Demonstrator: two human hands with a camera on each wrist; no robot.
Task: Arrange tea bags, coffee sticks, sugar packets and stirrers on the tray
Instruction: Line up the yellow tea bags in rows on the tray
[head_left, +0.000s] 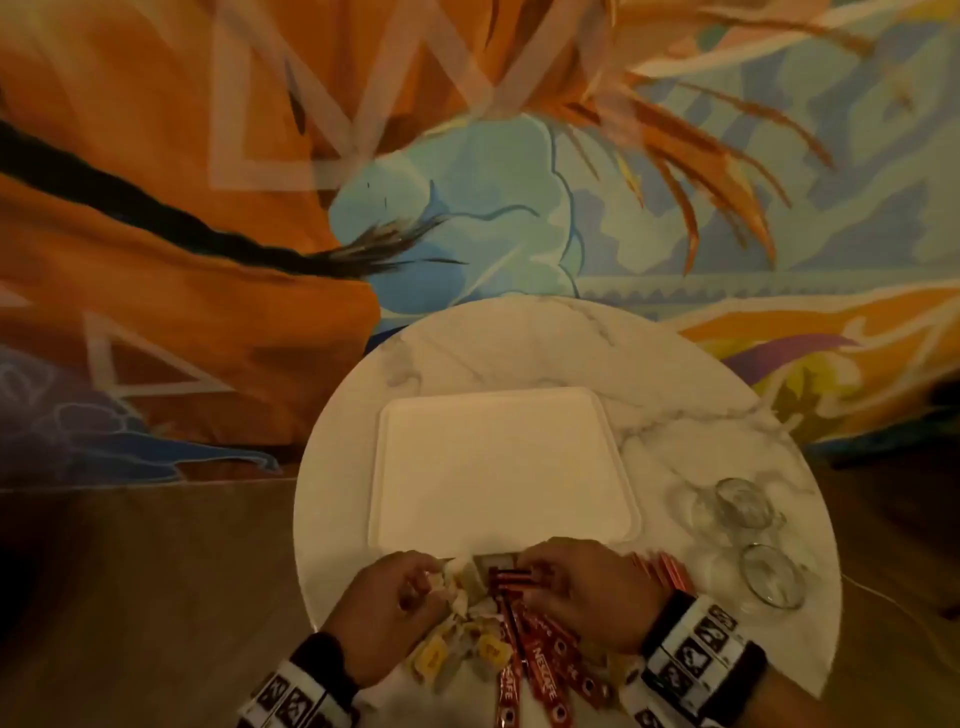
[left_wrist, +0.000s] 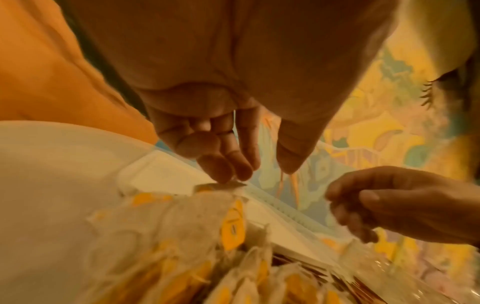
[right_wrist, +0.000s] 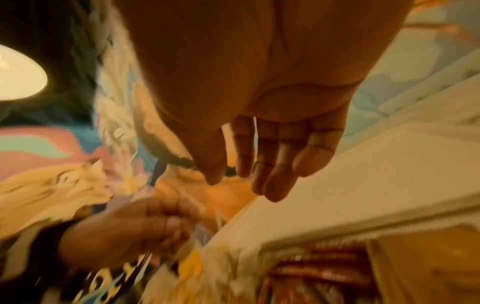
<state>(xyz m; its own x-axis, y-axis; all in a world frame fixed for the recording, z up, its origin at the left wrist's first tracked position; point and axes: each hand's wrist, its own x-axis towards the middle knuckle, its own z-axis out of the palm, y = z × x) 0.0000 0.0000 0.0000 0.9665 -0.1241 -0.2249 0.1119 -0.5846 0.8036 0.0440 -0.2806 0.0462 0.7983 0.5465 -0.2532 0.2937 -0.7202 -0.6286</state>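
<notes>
A white tray (head_left: 498, 467) lies bare in the middle of the round marble table (head_left: 519, 343). In front of it sits a heap of tea bags (head_left: 467, 644) with yellow tags and several red coffee sticks (head_left: 540, 660). My left hand (head_left: 423, 571) hangs over the tea bags (left_wrist: 182, 226). In the left wrist view its fingers (left_wrist: 226, 172) point down and touch the topmost bag, the thumb apart. My right hand (head_left: 524, 569) hovers over the coffee sticks (right_wrist: 319, 267). Its fingers (right_wrist: 272, 185) are loose and hold nothing. The tray's near rim (right_wrist: 363, 174) lies just beyond both hands.
Two clear glass cups (head_left: 737, 501) (head_left: 771, 574) stand on the table to the right of the tray. More pinkish sticks (head_left: 665, 569) show behind my right wrist. A brightly painted wall rises behind the table, and wooden floor lies to the left.
</notes>
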